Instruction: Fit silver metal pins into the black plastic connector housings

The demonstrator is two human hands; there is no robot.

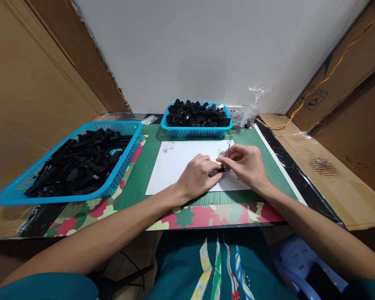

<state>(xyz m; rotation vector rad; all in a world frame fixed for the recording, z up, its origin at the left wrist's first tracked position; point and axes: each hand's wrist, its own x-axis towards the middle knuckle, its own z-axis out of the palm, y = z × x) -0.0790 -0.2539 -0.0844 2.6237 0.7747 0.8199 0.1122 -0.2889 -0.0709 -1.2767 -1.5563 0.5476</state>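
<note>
My left hand (pixel 198 177) is closed on a small black plastic piece (pixel 222 169) over the white sheet (pixel 181 166). Close against it, my right hand (pixel 246 164) is pinched, its fingertips at the same black piece. A thin, dark, pointed tool (pixel 228 149) sticks up from the right fingers; its kind is too small to make out. Just behind the fingertips lies a small pile of tiny metal bits (pixel 221 153). More tiny bits (pixel 168 148) are scattered at the sheet's far left corner.
A large blue basket (pixel 125 168) of long black parts stands at left. Behind the sheet is a smaller blue basket (pixel 195 132) of black pieces, with clear plastic bags (pixel 245 114) beside it. Cardboard walls (pixel 353 108) flank the table; a yellow wire (pixel 328 79) hangs at right.
</note>
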